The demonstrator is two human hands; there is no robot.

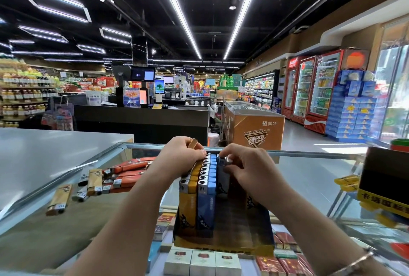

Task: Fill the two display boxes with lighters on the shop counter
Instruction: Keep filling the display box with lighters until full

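Head view: a tan lighter [193, 143] is gripped in the left hand [183, 154], and a blue lighter [222, 171] is pinched by the right hand [245, 163] inside the display box [223, 229], which stands on the glass surface [309, 171].

two hands [183, 154], two display boxes [223, 242], two filled lighter rows [207, 178]

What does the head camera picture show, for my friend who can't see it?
Two hands fill a display box on a glass counter: the right hand pinches a lighter, the left hand steadies the rows. Loose lighters lie left.
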